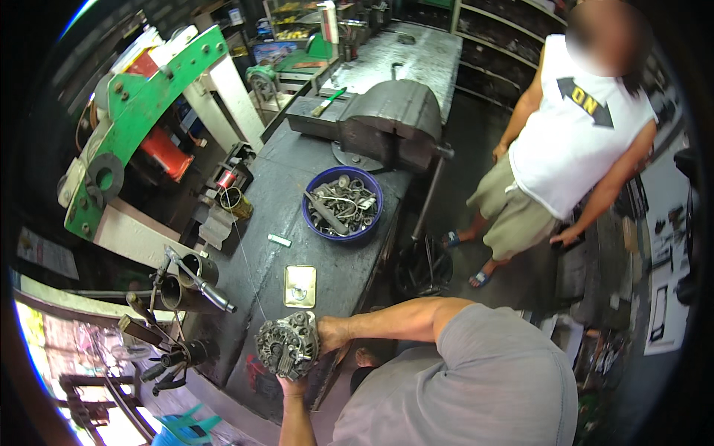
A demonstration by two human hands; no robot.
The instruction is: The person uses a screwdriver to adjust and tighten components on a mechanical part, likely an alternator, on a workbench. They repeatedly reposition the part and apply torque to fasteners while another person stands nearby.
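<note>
Metal part: from where I'm standing, the round, ribbed grey-metal machine part (285,347) is sitting between both hands, over the near end of the dark grey bench top (279,201).
Right hand: the bare right hand (334,334) is bracing its right side.
Left hand: the bare left hand (293,385) is supporting its lower edge.
Fingers: mostly hiding behind the metal — I can't tell whether they're spread or curled.
Axis: showing no clear long one; both hands are touching it — neither is nearer.
</note>
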